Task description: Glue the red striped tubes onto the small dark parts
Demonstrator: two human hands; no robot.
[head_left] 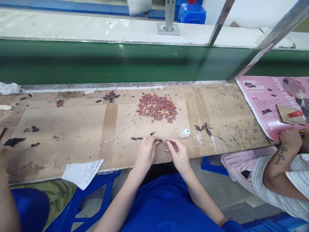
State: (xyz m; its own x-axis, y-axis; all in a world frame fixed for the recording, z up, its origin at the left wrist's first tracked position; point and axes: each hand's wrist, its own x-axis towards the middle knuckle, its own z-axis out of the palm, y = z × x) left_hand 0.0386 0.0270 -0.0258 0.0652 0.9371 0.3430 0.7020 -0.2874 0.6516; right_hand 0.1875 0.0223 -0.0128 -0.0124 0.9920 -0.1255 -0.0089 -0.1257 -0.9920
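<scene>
My left hand (146, 149) is closed in a pinch on a small dark piece (159, 140) that sticks out past the fingertips. Across a narrow gap, my right hand (178, 151) pinches a tiny red piece (167, 140), mostly covered by the fingers. Beyond both hands lies a wide pile of small red and grey pieces (156, 108). A few dark pieces (136, 138) rest just left of my left hand, and another dark piece (152, 133) lies above it. Near my right hand, a small white bottle (184, 133) with a blue spot lies on the cardboard.
Cardboard (72, 129) covers the bench. Dark pieces (204, 128) lie to the right, and a small mixed heap (111, 96) at the back left. A paper sheet (83, 173) hangs over the front edge. Co-workers sit on both sides; one's hand (290, 139) is by a pink poster (260, 106).
</scene>
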